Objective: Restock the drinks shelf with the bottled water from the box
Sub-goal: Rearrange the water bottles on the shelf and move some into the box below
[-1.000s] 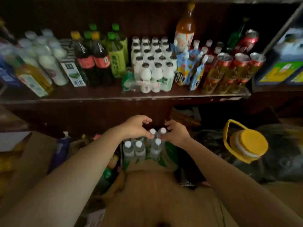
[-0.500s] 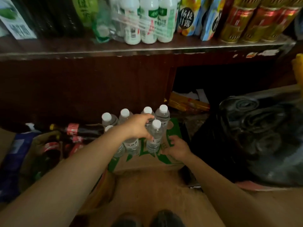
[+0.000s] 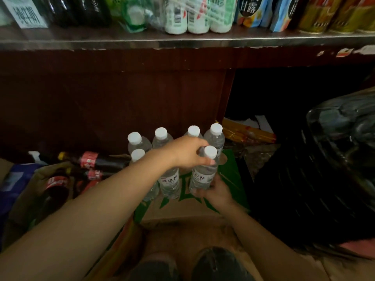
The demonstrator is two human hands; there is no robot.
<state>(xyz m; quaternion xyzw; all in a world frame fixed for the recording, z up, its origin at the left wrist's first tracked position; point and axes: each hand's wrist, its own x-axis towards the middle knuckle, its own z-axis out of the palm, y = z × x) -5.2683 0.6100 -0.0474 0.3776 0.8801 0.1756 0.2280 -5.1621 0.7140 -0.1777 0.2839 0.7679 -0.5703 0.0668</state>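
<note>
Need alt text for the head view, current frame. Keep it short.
Two bare hands lift one water bottle from a cluster of white-capped bottles standing on a green-printed box: the left hand grips its neck, the right hand holds its base. Above runs a shelf of drinks; cola bottles lie at left.

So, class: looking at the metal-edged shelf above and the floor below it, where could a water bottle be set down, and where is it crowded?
Free: the bare front strip of the metal-edged shelf, between the white carton and the white milk bottles. Also the green-printed cardboard right of the clear water bottles. Crowded: the shelf's right end with gold cans, and the left floor, with cola bottles.
</note>
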